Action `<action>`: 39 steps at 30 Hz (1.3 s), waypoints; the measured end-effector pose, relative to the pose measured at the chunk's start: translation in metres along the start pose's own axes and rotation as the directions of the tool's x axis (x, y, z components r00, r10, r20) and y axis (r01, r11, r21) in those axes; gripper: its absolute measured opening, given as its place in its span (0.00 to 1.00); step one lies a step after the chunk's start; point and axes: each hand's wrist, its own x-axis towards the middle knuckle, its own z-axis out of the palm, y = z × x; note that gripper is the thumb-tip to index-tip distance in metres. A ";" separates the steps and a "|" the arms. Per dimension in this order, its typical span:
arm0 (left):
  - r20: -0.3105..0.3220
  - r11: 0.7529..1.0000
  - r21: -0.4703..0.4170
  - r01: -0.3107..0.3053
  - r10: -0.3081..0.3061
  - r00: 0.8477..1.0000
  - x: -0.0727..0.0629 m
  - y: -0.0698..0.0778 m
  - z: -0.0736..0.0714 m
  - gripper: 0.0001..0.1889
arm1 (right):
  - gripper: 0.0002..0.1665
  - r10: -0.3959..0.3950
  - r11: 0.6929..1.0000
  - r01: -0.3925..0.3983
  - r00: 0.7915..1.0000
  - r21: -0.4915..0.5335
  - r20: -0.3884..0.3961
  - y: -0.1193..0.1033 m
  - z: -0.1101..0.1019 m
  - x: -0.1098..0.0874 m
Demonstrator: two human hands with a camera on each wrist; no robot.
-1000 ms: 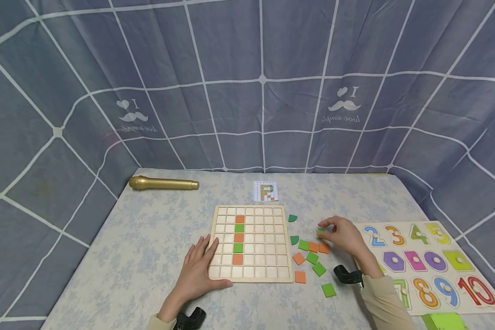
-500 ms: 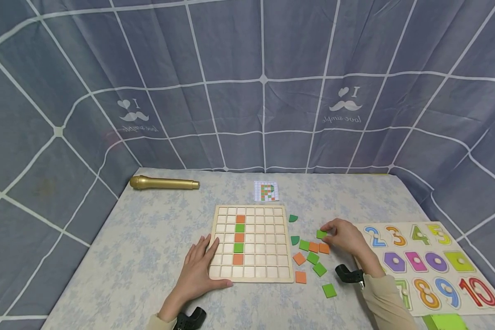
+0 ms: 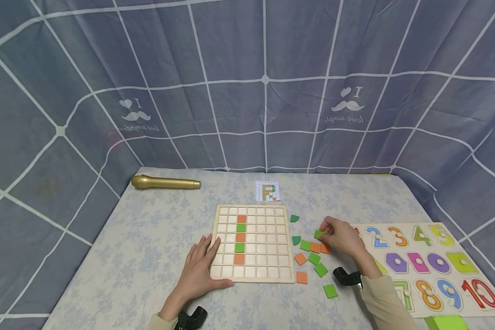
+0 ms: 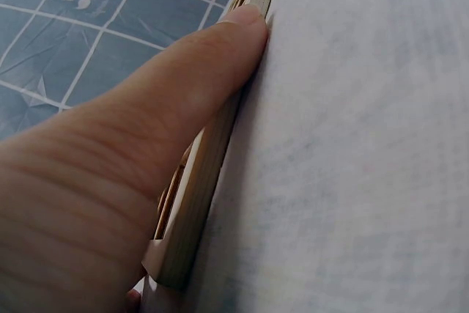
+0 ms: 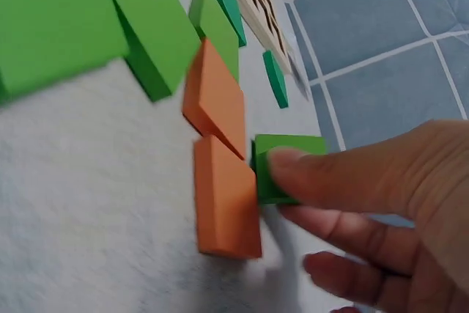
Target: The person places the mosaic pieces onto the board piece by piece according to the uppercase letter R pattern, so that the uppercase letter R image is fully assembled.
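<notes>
A wooden grid board lies mid-table, with one column of alternating orange and green square tiles set in it. My left hand rests at the board's near left corner, fingers spread along its left side; in the left wrist view the thumb lies along the board's edge. Right of the board, my right hand pinches a green square tile between thumb and fingers. Two orange tiles lie right beside that tile in the right wrist view. More loose tiles, such as a green tile, are scattered nearby.
A small pattern card lies behind the board, and a gold microphone at the back left. Two dark green quarter-round pieces, one of them a far piece, sit by the board's right edge. A number puzzle board covers the right side, with a lime-green block before it.
My right hand has shifted slightly and still pinches the green tile, which tilted from nearly edge-on to showing its face. The left hand stays at the board's corner.
</notes>
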 end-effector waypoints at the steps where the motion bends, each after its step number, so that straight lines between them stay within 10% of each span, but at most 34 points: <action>1: 0.000 1.000 0.001 -0.001 0.001 1.000 0.000 0.000 0.000 0.61 | 0.11 0.000 1.000 0.000 1.000 0.012 -0.015 -0.001 0.001 -0.001; 11: -0.004 1.000 0.009 -0.006 0.006 1.000 0.000 0.000 0.001 0.61 | 0.10 -0.123 0.963 0.152 0.982 0.224 -0.140 -0.032 0.025 -0.009; 39: -0.042 0.999 0.037 -0.032 0.034 0.999 -0.001 0.001 0.001 0.61 | 0.10 -0.462 0.876 0.431 0.879 0.215 0.120 -0.144 0.111 -0.022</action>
